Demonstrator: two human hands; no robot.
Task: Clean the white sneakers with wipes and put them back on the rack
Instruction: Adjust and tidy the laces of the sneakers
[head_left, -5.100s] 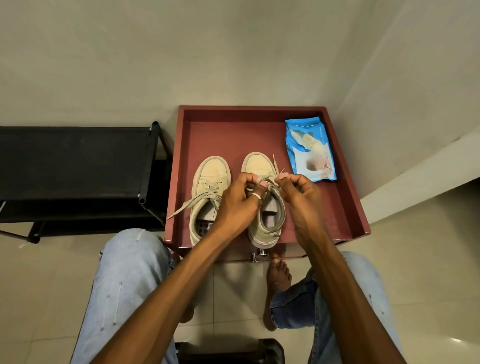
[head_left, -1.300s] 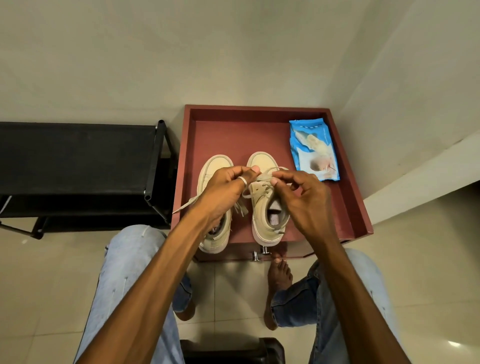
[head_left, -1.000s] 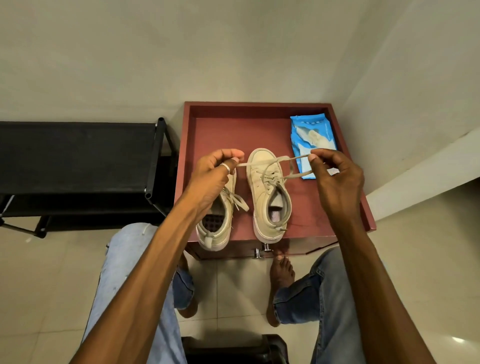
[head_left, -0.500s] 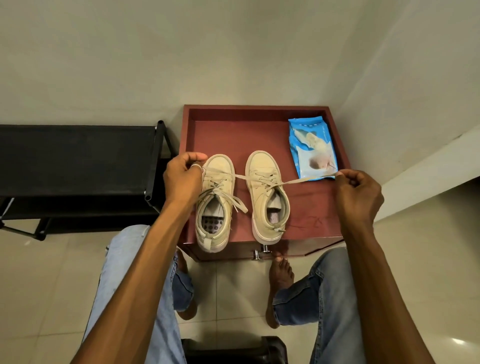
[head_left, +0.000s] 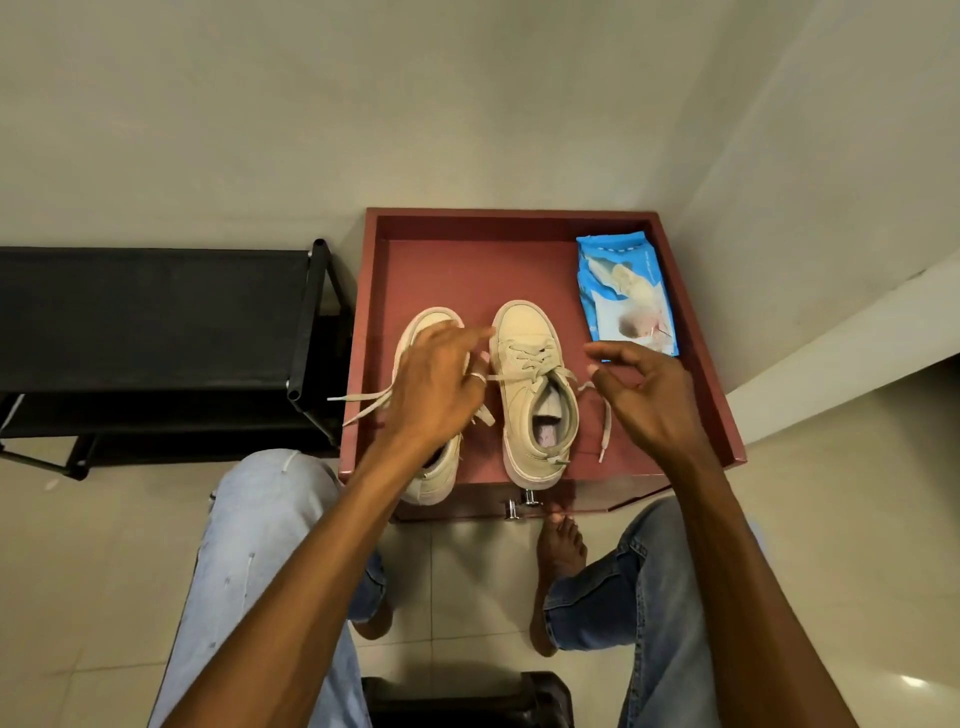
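Two cream-white sneakers stand side by side, toes away from me, on a red-brown tray-topped table (head_left: 698, 332). The right sneaker (head_left: 535, 395) is in full view, its laces loose; one lace end (head_left: 603, 423) lies slack on the tray. My left hand (head_left: 441, 387) hovers over the left sneaker (head_left: 434, 475) and hides most of it, fingers spread toward the right sneaker. My right hand (head_left: 647, 397) hangs just right of the right sneaker, fingers apart, holding nothing. A blue pack of wipes (head_left: 626, 296) lies at the tray's far right.
A black shoe rack (head_left: 156, 312) stands left of the table, against the wall. The left sneaker's laces (head_left: 361, 405) trail over the tray's left rim. My knees and a bare foot (head_left: 561, 545) are on the tiled floor below. A dark stool edge (head_left: 467, 696) is beneath me.
Both hands had pulled the right sneaker's lace taut, out to either side. They have since let it go and moved back inward; the lace now lies slack.
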